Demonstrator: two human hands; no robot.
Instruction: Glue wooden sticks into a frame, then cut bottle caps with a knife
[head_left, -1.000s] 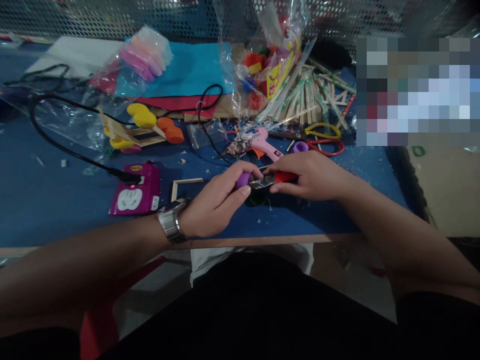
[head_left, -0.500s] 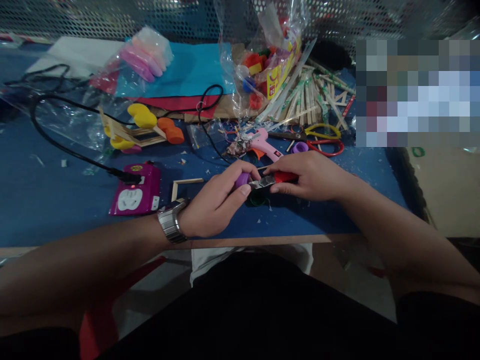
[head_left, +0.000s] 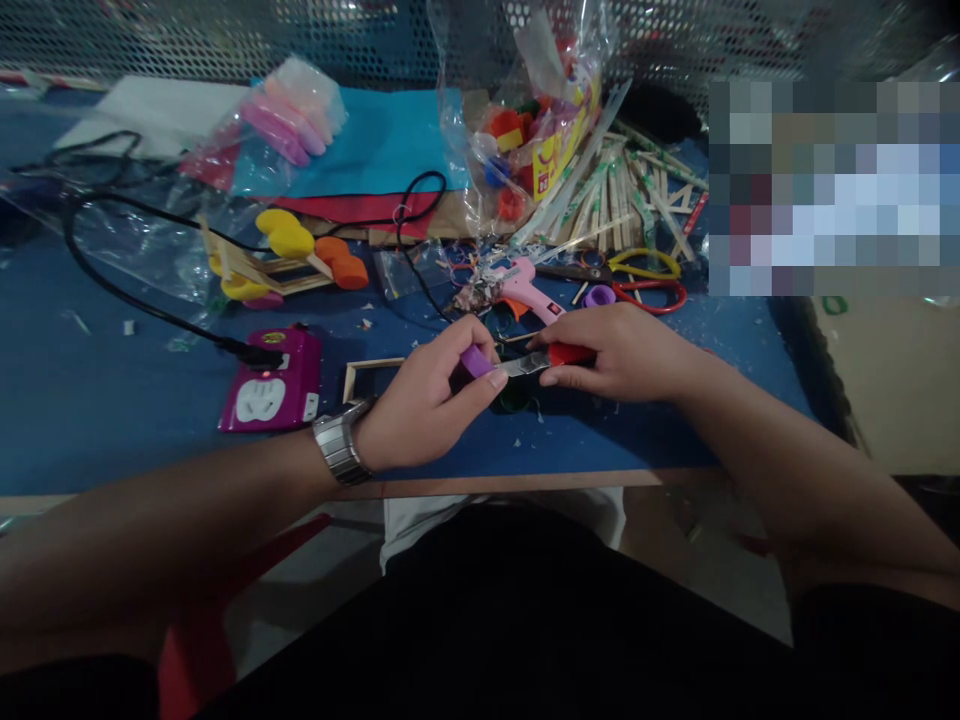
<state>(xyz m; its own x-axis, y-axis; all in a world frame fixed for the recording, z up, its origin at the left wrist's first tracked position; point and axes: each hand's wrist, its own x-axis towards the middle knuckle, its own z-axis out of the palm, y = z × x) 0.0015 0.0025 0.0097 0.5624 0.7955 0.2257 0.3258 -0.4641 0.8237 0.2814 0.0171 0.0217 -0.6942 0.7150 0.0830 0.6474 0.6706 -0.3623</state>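
Note:
Pinched between the thumb and fingers of my left hand (head_left: 439,395) is a purple round cap (head_left: 475,361), turned on its side. My right hand (head_left: 619,350) grips a red-handled cutter knife (head_left: 566,355) whose metal blade (head_left: 527,364) points left, its tip at the cap beside my left thumb. Whether the blade has entered the cap, I cannot tell. Below the blade a dark green round piece (head_left: 514,395) lies on the table. Just left of my left hand is a small frame of wooden sticks (head_left: 371,365), partly covered by it.
A pink glue gun (head_left: 529,288), scissors (head_left: 649,285) and another purple cap (head_left: 599,296) lie beyond my hands. A magenta power socket box (head_left: 274,385) with a black cable sits left. Wooden sticks (head_left: 615,195) are piled behind. A stick model with yellow and orange wheels (head_left: 285,235) stands back left.
The purple cap has turned and shifted slightly left in my left hand, whose fingers have moved a little. More of the blade shows. My right hand has hardly moved.

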